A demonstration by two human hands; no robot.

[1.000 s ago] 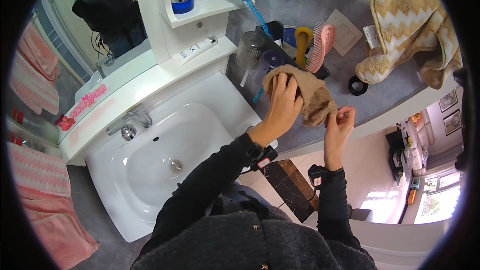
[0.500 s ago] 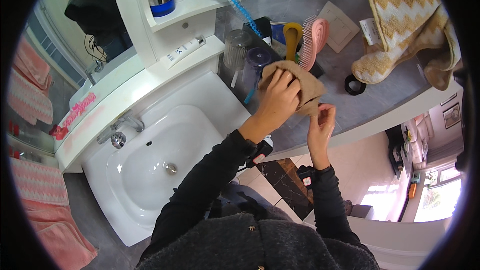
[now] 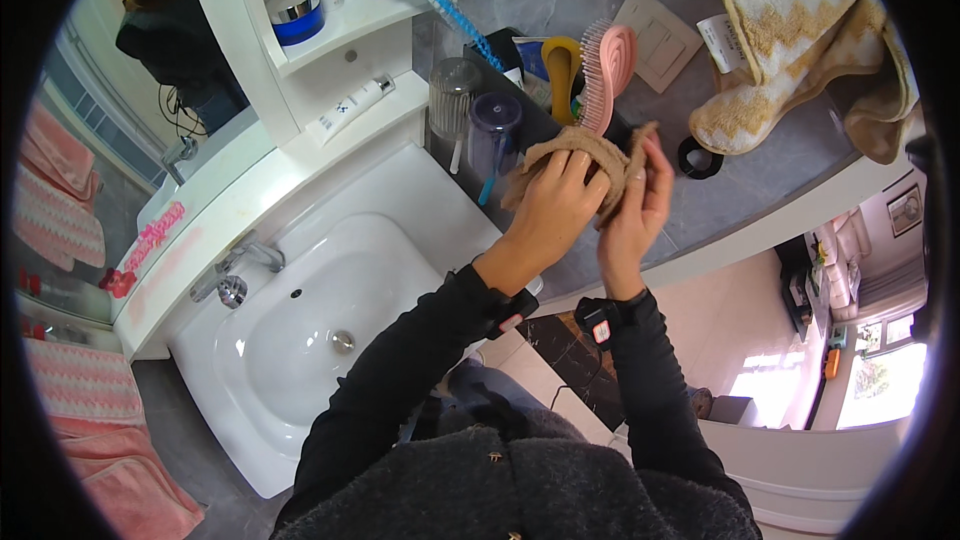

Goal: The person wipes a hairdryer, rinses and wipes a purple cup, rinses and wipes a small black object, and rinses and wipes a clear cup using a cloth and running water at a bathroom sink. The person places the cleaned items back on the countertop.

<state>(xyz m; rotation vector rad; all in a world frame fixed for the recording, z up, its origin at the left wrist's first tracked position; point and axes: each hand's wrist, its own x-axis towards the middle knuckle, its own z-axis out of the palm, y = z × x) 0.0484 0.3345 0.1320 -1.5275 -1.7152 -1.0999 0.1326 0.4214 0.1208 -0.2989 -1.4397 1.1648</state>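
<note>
A brown cloth (image 3: pixel 608 156) is bunched between my hands over the front part of the grey counter. My left hand (image 3: pixel 553 208) is closed on it from the near left side, with the fingers curled over its folds. My right hand (image 3: pixel 637 215) pinches a raised flap of the cloth at its right edge. Whether anything is wrapped inside the folds is hidden. Just beyond the cloth, a pink hairbrush (image 3: pixel 612 65) and a yellow-handled item (image 3: pixel 562 75) stand in a dark holder.
Left of the cloth are a purple-tinted cup (image 3: pixel 496 125) and a clear ribbed cup (image 3: pixel 455 90). A white sink (image 3: pixel 390 240) lies on the left. A black ring-shaped roll (image 3: pixel 700 158) and a zigzag-patterned towel (image 3: pixel 785 30) lie at right, and a switch plate (image 3: pixel 655 40) sits behind.
My right hand has moved up along the cloth's right side and lifted a flap of it. My left hand keeps its grip, and the view has shifted slightly.
</note>
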